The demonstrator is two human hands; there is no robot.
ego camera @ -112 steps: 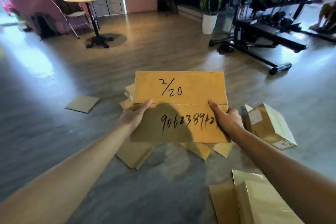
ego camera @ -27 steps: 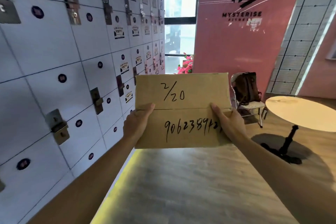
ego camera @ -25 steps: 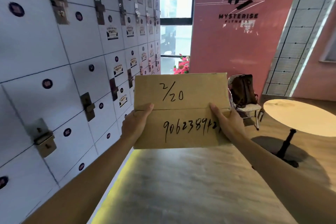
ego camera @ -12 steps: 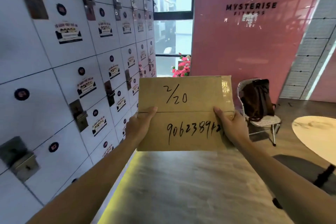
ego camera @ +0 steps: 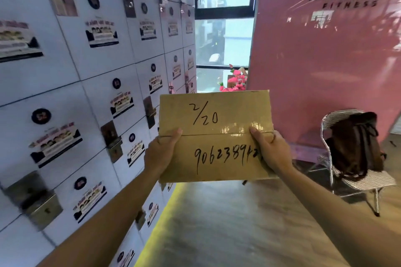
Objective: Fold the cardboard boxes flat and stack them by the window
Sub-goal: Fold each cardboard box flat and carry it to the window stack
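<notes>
Lockers [ego camera: 91, 97] left, pink wall [ego camera: 325, 71] right, window [ego camera: 223, 34] ahead, floor [ego camera: 238, 223] open. My left hand [ego camera: 160, 154] and right hand [ego camera: 271, 151] grip the box [ego camera: 214, 136] edges.

Left: lockers [ego camera: 71, 97] form a solid wall running to the window [ego camera: 224, 34], with latches sticking out of the doors.
Right: pink wall [ego camera: 325, 67] closes that side; a chair [ego camera: 355, 182] with a bag [ego camera: 355, 147] on its seat stands against it.
Middle: bare floor [ego camera: 227, 223] forms a corridor between lockers and chair, open toward the window.
Ahead: flowers [ego camera: 235, 82] stand at the window's foot, at the corridor's far end.
Front: box [ego camera: 214, 136], held flat by left hand [ego camera: 160, 154] and right hand [ego camera: 271, 151], hides the corridor's far floor.
</notes>
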